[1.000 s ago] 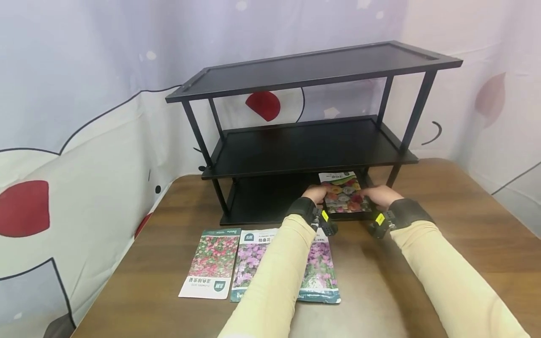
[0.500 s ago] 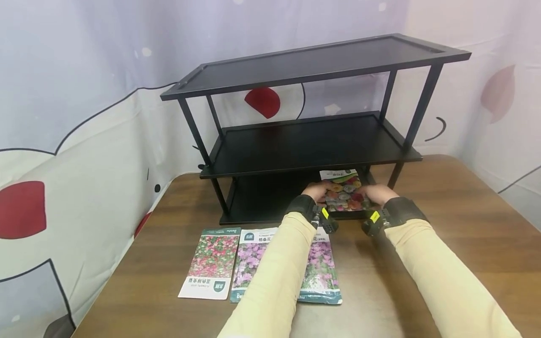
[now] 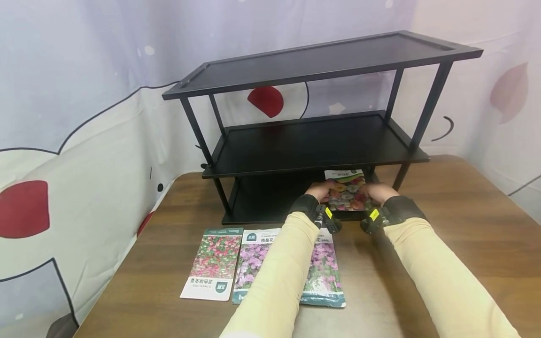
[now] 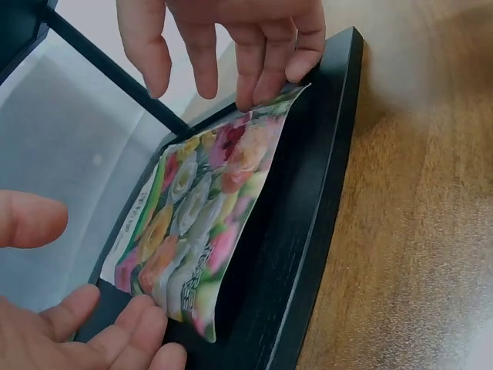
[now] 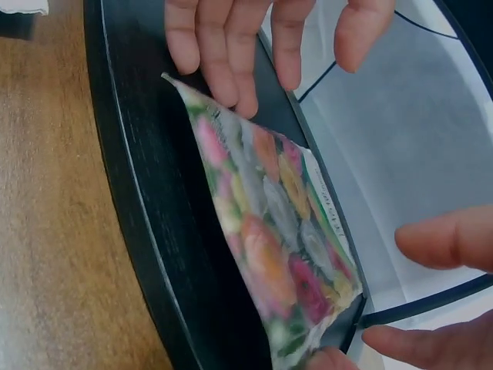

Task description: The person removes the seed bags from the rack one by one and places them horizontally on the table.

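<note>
A seed packet (image 3: 345, 195) printed with multicoloured flowers lies at the right end of the black rack's bottom shelf (image 3: 266, 199). My left hand (image 3: 320, 190) touches its left edge, and the right hand (image 3: 378, 192) is at its right edge. Both wrist views show the fingers fairly straight, with the thumbs raised off the packet. In the left wrist view the near edge of the flower packet (image 4: 204, 216) bows slightly above the shelf. Its white top strip points toward the back of the rack.
On the wooden table in front lie a packet with red and pink flowers (image 3: 214, 258), a purple-flower packet (image 3: 250, 265) and another purple-flower packet (image 3: 323, 270). My left forearm partly covers the purple ones. The middle shelf (image 3: 313, 143) overhangs both hands.
The head view has shifted slightly. Both hands stay at the sides of the flower seed packet, which has hardly moved on the bottom shelf.
</note>
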Tool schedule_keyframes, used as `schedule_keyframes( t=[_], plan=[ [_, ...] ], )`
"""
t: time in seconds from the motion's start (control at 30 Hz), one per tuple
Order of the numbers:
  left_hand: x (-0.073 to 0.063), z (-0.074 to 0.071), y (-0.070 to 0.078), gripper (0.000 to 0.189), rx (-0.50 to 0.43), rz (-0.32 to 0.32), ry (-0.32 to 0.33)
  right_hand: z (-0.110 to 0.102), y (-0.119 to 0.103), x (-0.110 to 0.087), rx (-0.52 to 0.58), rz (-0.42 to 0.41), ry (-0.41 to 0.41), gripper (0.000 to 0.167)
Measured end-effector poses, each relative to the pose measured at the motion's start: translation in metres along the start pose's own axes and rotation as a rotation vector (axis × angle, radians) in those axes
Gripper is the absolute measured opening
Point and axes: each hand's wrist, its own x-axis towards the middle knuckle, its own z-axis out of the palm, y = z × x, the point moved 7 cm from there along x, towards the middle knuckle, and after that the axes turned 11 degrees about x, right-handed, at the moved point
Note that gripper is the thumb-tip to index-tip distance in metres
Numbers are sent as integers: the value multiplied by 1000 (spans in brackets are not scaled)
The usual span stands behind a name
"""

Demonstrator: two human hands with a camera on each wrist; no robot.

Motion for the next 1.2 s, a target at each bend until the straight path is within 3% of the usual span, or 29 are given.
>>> schedule_keyframes(
  t=[0.03, 0.13, 0.27, 0.37, 0.47, 0.7, 0.8, 0.97, 1.2],
  plan=[
    [1, 0, 0, 32, 37, 2, 16, 0, 1, 0, -25, 0, 0, 53],
    [43, 6, -26, 21, 89, -11, 69, -1, 7, 0, -57, 3, 14, 55],
    [56, 9, -33, 14, 146, -75, 99, -3, 19, 0, 17, 16, 14, 39],
    [19, 4, -10, 21, 192, -114, 93, -5, 24, 0, 82, 14, 14, 34],
    [8, 3, -6, 21, 196, -125, 105, -7, 27, -2, 106, 5, 37, 39],
    [1, -2, -10, 19, 186, -103, 104, -3, 23, -7, 101, -55, 114, 52],
    [-1, -6, -12, 14, 217, -72, 116, 4, 22, -6, 198, -56, 104, 59],
    [-1, -10, -19, 29, 237, -62, 139, 15, 26, -3, 392, -35, 62, 66],
    [4, -11, -21, 35, 266, -70, 153, 15, 25, -6, 447, -81, 74, 64]
  ],
)
